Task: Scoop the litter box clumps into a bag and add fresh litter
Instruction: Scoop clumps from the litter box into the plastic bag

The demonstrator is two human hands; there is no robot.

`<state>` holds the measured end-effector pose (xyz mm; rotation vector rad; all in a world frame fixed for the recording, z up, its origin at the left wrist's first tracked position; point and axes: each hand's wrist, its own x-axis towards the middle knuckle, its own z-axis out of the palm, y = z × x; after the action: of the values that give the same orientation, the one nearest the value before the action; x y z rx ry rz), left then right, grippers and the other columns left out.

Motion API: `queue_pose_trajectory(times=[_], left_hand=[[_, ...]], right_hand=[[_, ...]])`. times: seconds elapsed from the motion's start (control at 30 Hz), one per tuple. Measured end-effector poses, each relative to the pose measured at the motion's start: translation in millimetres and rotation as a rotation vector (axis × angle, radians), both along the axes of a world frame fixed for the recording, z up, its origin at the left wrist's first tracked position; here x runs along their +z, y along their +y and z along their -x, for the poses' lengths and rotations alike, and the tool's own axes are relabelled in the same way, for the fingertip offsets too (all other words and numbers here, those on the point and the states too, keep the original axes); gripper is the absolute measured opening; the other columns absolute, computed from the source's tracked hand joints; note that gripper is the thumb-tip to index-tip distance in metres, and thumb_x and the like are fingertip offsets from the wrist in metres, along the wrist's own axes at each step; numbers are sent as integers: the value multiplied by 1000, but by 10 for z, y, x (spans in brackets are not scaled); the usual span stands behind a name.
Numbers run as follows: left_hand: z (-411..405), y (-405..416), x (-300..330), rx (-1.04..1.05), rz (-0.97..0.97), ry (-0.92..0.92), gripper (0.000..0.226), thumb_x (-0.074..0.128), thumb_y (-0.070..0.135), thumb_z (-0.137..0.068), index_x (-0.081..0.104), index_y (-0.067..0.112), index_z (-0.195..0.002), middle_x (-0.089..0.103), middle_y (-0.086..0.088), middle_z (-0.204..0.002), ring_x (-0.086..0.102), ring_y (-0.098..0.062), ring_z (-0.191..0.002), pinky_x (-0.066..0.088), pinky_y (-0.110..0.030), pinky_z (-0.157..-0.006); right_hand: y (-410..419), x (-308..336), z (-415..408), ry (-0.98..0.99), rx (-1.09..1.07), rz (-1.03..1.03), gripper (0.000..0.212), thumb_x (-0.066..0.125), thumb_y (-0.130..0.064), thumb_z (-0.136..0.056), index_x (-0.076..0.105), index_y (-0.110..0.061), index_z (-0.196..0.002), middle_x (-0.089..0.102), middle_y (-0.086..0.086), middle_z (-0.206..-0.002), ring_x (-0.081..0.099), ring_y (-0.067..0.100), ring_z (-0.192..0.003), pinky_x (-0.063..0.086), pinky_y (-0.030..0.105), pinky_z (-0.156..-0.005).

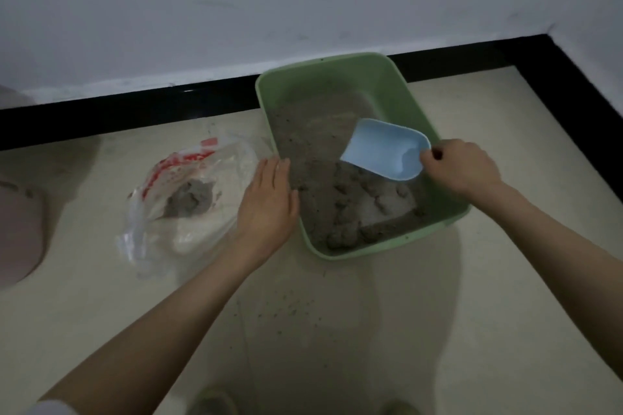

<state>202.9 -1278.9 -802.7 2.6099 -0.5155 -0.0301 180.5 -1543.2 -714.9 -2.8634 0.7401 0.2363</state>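
Head view: right hand (460, 167) grips scoop (387, 153) over clumps (350, 192); left hand (268, 195), flat and released, steadies litter box (387, 77). Next, probably, dig under clumps, carry to bag (175, 192).

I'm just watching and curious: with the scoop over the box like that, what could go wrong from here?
1. The plastic bag lies slumped on the floor beside the green litter box, so a loaded blue scoop in the right hand may drop clumps on the way across.
2. Grains already dot the floor; more could scatter.
3. The left hand rests at the box's rim, so a hard push might still shift the box.
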Motion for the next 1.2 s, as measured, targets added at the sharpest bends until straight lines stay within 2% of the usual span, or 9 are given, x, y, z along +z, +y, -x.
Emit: queue_pose_trajectory(times=[0.1,0.2,0.33,0.5,0.6,0.7,0.83,1.0,1.2], left_hand=[[-20,-234,-116,15,-159,150,67,33,34,-98,1,2,-147,-4,-15,-156,0,-29,-145,13,-41,-116],[-38,-384,-158,89,-155,185,72,35,33,-97,-7,3,-146,-13,-13,-156,-6,-27,-145,10,-40,-117],[-64,-459,-180,179,-86,158,74,40,27,-95,-7,2,-146,-12,-13,-156,-2,-26,-145,11,-38,-118],[-24,-465,-217,265,-19,184,76,42,25,-93,-9,3,-146,-10,-13,-156,4,-28,-144,16,-38,-117],[-31,-479,-233,273,-19,181,77,43,25,-93,-8,4,-146,-9,-12,-156,8,-28,-144,18,-38,-116],[-35,-493,-242,276,-8,178,78,45,24,-92,-7,4,-146,-8,-12,-156,15,-30,-142,25,-41,-114],[-39,-492,-257,273,0,184,78,45,23,-92,-8,5,-147,-7,-12,-157,14,-29,-143,26,-43,-114],[-46,-483,-267,271,-1,186,79,45,24,-91,-9,6,-147,-7,-11,-157,15,-29,-143,27,-44,-113],[-47,-487,-265,282,-15,181,79,45,24,-91,-8,6,-147,-5,-11,-157,19,-31,-141,29,-44,-112]], right_hand=[[-284,-35,106,77,-84,175,36,38,-28,-92,62,-4,-102,63,20,-103,60,37,-93,41,33,-74],[-440,-46,203,147,-152,247,29,40,-18,-90,62,-3,-103,62,20,-109,59,36,-99,36,31,-76],[-553,-99,259,241,-26,363,20,42,-15,-89,60,-8,-94,63,14,-105,59,32,-98,36,34,-89],[-529,-158,170,289,50,300,7,43,-14,-88,46,-13,-82,63,12,-105,58,30,-99,33,34,-91],[-518,-216,156,318,20,209,5,44,-15,-88,45,-11,-85,61,14,-104,57,31,-96,35,33,-86],[-504,-293,154,334,-76,95,7,45,-15,-87,46,-9,-84,54,12,-90,51,29,-81,37,32,-77],[-486,-387,137,334,-201,-20,19,45,-13,-85,42,-10,-66,47,4,-67,45,19,-60,34,29,-65],[-483,-424,127,305,-190,14,13,45,-13,-84,47,-9,-73,52,8,-79,50,28,-77,35,30,-71],[-487,-455,57,167,17,337,23,41,-17,-89,62,-8,-88,65,13,-95,57,31,-91,33,35,-89]])
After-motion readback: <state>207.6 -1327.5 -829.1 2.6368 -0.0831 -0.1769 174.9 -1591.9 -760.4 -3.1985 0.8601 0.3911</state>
